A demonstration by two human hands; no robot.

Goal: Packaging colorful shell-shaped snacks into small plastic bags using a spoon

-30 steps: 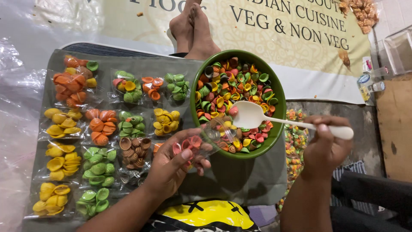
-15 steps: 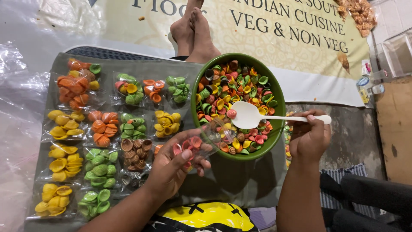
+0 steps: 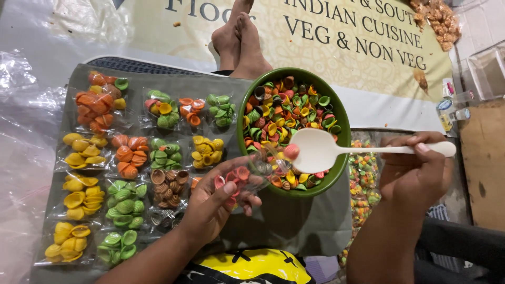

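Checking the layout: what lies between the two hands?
In the head view, the near rim of the round green bowl, heaped with multicoloured shell-shaped snacks, lies between left hand and right hand.

1 green bowl [image 3: 341, 167], 1 white spoon [image 3: 326, 150], approx. 14 filled packets [image 3: 83, 156].

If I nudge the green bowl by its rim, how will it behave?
The green bowl looks stiff and rounded, so it would probably slide rather than flex. Heaped with coloured shell snacks, pieces could spill if tipped. The white spoon over it might get knocked.
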